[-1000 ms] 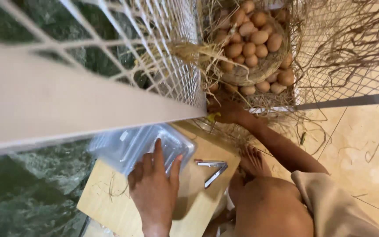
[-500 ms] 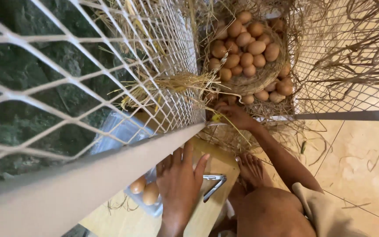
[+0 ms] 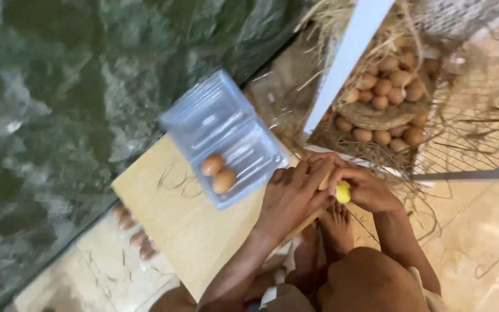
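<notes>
Looking down from the head camera, both hands meet just right of centre, above a pale wooden board point(image 3: 186, 219). The left hand point(image 3: 293, 193) is curled around a pale egg point(image 3: 326, 180), of which only a sliver shows between the fingers. The right hand point(image 3: 365, 190) is closed on a small yellow object point(image 3: 342, 192) (possibly a cloth or sponge; too small to tell) pressed against the egg.

Handling this well probably calls for a light, cupped grip that supports the egg from below, with gentle pressure from the yellow object.

The egg's long axis appears to run from about 7 to 1 o'clock, though most of it is hidden.

At 10 o'clock from the hands lies an open clear plastic carton point(image 3: 226, 136) holding two brown eggs point(image 3: 218, 173). At 1 o'clock, a straw nest point(image 3: 376, 115) behind wire mesh holds many more eggs.
</notes>
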